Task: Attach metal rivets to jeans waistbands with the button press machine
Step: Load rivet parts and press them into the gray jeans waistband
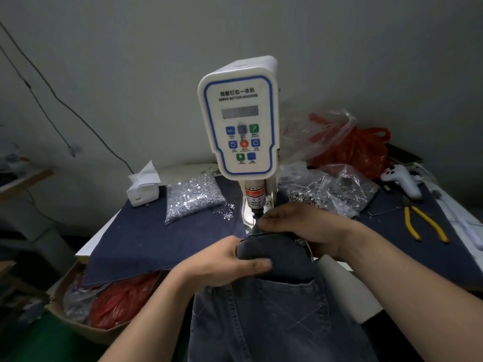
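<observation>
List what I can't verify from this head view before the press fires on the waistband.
- Die under the press head: hidden by the right hand and the folded jeans.
- Rivet seated or not: covered by the same hand.
- Right fingers' gap from the punch: cannot tell.
- Counter display: digits blurred.
- Left hand: its fingers hidden under the denim.
- Jeans legs: cut off by the bottom edge.

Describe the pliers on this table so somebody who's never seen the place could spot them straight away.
Start at the white button press machine in the middle of the table. Look right, past the clear bags of metal parts, to the dark cloth near the table's right edge. The pliers lie flat there, handles spread, the only yellow-handled thing in sight.
</observation>
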`<action>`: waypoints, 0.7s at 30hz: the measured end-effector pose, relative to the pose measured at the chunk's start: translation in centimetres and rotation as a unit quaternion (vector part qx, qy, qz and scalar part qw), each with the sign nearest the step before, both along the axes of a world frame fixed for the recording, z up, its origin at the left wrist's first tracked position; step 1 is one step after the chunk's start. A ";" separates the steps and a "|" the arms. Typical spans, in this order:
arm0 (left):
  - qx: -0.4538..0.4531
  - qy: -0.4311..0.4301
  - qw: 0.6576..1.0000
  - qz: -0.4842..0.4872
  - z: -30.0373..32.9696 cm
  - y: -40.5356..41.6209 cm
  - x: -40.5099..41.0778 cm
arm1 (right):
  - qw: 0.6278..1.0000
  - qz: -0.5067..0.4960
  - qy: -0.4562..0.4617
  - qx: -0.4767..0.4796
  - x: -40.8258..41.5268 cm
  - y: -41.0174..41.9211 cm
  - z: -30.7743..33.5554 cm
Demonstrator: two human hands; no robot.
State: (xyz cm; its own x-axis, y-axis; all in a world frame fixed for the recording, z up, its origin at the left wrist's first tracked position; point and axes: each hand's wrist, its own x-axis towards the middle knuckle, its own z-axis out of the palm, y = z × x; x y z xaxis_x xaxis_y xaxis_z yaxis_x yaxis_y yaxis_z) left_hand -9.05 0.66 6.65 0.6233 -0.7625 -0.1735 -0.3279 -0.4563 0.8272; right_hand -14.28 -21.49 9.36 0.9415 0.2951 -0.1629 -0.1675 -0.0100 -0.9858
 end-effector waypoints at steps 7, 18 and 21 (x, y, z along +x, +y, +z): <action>-0.133 0.181 0.973 0.051 -2.6 1.1 1.7 | 0.914 -0.074 -0.063 -0.395 1.6 -3.1 -2.7; 0.052 -0.121 0.903 0.408 -3.1 0.5 9.3 | 0.719 -0.321 -0.115 -0.606 4.9 -8.3 -9.8; 0.164 -0.197 0.877 0.405 -4.0 -0.7 11.0 | 0.693 -0.354 -0.136 -0.613 5.2 -8.1 -11.0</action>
